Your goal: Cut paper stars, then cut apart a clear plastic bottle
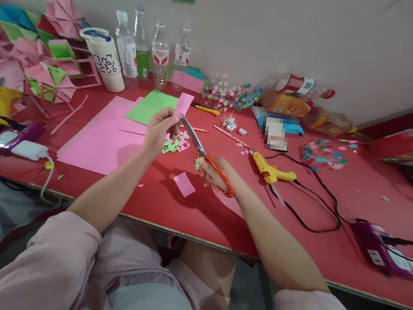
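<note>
My left hand (160,129) pinches a small pink piece of paper (184,103) above the red table. Red-handled scissors (206,156) are gripped in my right hand (216,173), their blade tips at the lower edge of that paper. Whether the blades touch it I cannot tell. Beneath my hands lie a loose pink paper piece (184,185) and a small pile of green and pink paper stars (173,144). Large pink sheets (100,138) and a green sheet (148,106) spread out to the left of them.
Yellow glue guns (272,171) (0,101) sit at right and left, with cords running to purple power strips (382,247). Several plastic bottles (160,60) and a white cup (107,61) line the wall. Folded paper shapes (63,17) crowd the far left. More stars (328,154) lie right.
</note>
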`<state>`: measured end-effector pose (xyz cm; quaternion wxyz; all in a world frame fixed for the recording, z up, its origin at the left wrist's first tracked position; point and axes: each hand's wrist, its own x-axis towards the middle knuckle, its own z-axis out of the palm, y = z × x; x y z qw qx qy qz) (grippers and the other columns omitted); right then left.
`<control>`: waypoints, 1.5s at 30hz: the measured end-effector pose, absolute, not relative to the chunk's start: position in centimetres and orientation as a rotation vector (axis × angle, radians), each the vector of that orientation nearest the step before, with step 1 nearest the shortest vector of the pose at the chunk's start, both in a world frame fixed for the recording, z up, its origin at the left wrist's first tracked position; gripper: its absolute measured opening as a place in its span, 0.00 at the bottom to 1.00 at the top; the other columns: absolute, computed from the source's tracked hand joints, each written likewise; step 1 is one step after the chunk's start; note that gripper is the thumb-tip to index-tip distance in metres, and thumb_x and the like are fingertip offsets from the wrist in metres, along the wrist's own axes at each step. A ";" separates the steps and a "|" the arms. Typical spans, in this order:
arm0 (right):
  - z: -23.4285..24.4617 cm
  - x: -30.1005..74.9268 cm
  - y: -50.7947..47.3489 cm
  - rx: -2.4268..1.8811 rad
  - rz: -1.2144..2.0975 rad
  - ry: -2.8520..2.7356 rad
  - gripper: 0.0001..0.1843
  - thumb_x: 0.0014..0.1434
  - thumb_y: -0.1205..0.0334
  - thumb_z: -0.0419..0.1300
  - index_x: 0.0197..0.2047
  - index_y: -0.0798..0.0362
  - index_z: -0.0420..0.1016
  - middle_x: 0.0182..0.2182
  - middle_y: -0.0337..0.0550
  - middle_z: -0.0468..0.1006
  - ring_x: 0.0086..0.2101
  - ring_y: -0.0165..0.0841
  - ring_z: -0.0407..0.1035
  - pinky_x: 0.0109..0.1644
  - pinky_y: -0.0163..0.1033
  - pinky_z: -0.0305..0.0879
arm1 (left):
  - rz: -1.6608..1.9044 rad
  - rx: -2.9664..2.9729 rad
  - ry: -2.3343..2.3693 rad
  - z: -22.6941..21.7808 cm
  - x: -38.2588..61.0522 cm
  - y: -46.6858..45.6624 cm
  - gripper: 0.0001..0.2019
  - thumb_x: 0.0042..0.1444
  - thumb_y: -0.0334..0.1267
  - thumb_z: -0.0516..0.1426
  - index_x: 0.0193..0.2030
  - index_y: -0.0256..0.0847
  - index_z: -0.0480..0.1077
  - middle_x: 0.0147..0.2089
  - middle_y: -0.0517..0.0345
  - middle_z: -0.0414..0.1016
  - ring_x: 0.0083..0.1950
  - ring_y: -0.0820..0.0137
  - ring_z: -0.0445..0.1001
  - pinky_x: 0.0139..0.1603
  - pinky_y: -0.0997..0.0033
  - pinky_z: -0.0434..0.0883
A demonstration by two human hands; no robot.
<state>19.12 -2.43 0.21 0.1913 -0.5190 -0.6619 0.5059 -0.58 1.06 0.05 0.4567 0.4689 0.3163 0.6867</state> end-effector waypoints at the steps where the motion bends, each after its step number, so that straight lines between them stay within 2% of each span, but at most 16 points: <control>1: 0.3 19.1 -2.5 -1.478 1.425 -1.853 0.29 0.53 0.33 0.59 0.23 0.52 0.65 0.09 0.31 0.60 0.12 0.24 0.58 0.18 0.32 0.64 | 1.690 1.160 0.782 0.0 -0.6 1.1 0.06 0.50 0.32 0.56 0.23 0.40 0.65 0.15 0.67 0.66 0.15 0.82 0.61 0.15 0.81 0.58; 5: 0.6 19.1 -2.5 -1.489 1.438 -1.841 0.27 0.53 0.35 0.60 0.23 0.52 0.65 0.09 0.30 0.59 0.12 0.24 0.57 0.20 0.33 0.66 | 1.686 1.170 0.789 0.1 -0.9 1.3 0.07 0.52 0.34 0.55 0.23 0.40 0.65 0.15 0.67 0.66 0.14 0.82 0.61 0.15 0.81 0.58; 11: 0.5 19.1 -2.7 -1.308 1.557 -1.859 0.30 0.55 0.32 0.55 0.21 0.51 0.63 0.06 0.27 0.55 0.09 0.23 0.53 0.25 0.36 0.70 | 1.720 1.150 0.814 0.3 -0.8 1.2 0.09 0.53 0.35 0.57 0.23 0.40 0.64 0.15 0.68 0.64 0.14 0.82 0.61 0.14 0.81 0.57; 19: 0.9 18.6 -4.0 -1.274 1.509 -1.791 0.28 0.56 0.34 0.55 0.23 0.50 0.62 0.08 0.26 0.55 0.10 0.22 0.52 0.20 0.32 0.63 | 1.711 1.139 0.803 0.6 0.2 0.4 0.14 0.53 0.40 0.59 0.21 0.41 0.61 0.15 0.68 0.64 0.15 0.83 0.60 0.15 0.81 0.57; 32: 0.7 17.5 -5.0 -1.309 1.525 -1.683 0.28 0.58 0.34 0.53 0.22 0.50 0.61 0.07 0.27 0.55 0.09 0.23 0.52 0.22 0.34 0.68 | 1.735 1.092 0.850 -0.1 1.4 0.1 0.16 0.56 0.45 0.59 0.23 0.41 0.60 0.17 0.68 0.59 0.17 0.82 0.56 0.16 0.80 0.55; 45: 0.6 17.3 -5.2 -1.357 1.513 -1.669 0.29 0.57 0.33 0.53 0.21 0.49 0.61 0.07 0.28 0.55 0.09 0.24 0.53 0.22 0.34 0.67 | 1.738 1.061 0.833 -0.2 1.7 0.0 0.15 0.57 0.43 0.58 0.24 0.41 0.61 0.16 0.68 0.58 0.16 0.82 0.55 0.17 0.79 0.53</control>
